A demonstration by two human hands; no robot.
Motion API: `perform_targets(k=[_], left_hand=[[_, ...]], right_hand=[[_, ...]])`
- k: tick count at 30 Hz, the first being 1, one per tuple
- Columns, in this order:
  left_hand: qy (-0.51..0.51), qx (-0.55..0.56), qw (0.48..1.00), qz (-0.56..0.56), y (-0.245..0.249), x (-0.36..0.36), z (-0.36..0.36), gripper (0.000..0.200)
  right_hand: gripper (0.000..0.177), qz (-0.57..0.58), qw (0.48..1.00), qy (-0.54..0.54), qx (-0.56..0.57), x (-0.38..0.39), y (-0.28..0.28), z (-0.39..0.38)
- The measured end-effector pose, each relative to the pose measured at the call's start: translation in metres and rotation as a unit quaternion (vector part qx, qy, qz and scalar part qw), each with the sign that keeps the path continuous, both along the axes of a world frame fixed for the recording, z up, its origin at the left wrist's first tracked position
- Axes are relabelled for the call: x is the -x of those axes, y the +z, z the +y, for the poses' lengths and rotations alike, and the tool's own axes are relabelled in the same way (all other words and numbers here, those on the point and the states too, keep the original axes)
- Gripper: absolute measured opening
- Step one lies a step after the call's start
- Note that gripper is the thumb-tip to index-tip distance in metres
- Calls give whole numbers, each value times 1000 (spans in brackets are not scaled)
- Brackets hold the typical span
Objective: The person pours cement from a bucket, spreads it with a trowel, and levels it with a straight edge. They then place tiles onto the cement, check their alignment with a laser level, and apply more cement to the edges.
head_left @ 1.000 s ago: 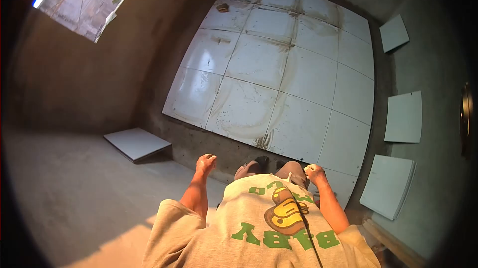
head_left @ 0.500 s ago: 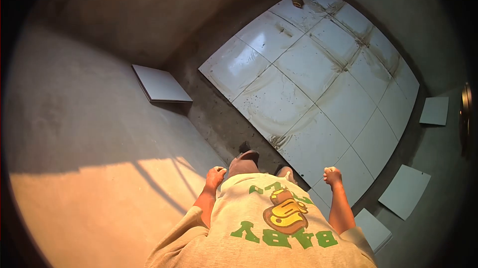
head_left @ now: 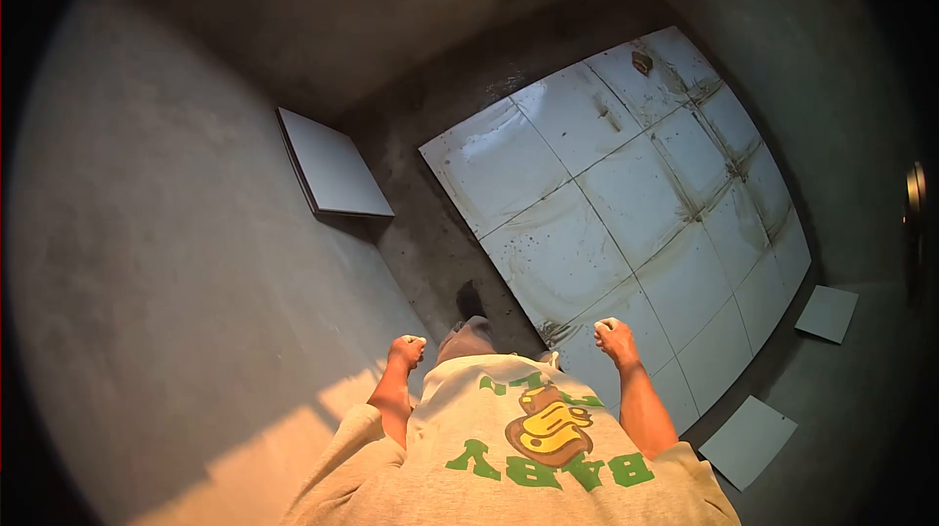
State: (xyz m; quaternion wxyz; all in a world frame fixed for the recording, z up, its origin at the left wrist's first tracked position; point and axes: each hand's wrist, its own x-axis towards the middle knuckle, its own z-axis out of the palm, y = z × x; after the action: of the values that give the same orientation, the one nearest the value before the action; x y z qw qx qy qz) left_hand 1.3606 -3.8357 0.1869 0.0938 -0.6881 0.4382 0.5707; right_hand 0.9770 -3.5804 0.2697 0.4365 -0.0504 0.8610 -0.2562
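White floor tiles spread before you, nearest your right hand; it and your left hand hang with fingers curled together, nothing visible in them, perhaps simply for balance, while a tile stack by the wall and separate tiles at right border the laid ones, presumably to spare that surface
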Motion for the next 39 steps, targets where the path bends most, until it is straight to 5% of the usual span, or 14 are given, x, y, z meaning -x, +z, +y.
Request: perform_targets(k=[6, 11, 22, 27, 32, 34, 39], left_hand=[[60, 79, 995, 20, 39, 19, -153, 23], [102, 172, 969, 148, 75, 44, -233, 24], [23, 2, 1000, 12, 7, -2, -251, 18], [27, -24, 999, 15, 3, 4, -337, 19], [-15, 97, 992, 77, -34, 41, -467, 20], [82, 91, 987, 101, -51, 60, -503, 25], [-27, 99, 992, 69, -57, 107, -559, 32]], right_hand=[[36, 76, 987, 141, -18, -15, -3, -131], [39, 43, 952, 300, -42, -37, -11, -236], [42, -15, 914, 404, 18, -52, -24, -450], [41, -79, 853, 504, -106, -65, -68, -526], [38, -135, 767, 615, -123, -81, -94, -588], [37, -123, 763, 623, -121, -87, -111, -595], [39, -154, 735, 631, -194, -104, -130, -604]])
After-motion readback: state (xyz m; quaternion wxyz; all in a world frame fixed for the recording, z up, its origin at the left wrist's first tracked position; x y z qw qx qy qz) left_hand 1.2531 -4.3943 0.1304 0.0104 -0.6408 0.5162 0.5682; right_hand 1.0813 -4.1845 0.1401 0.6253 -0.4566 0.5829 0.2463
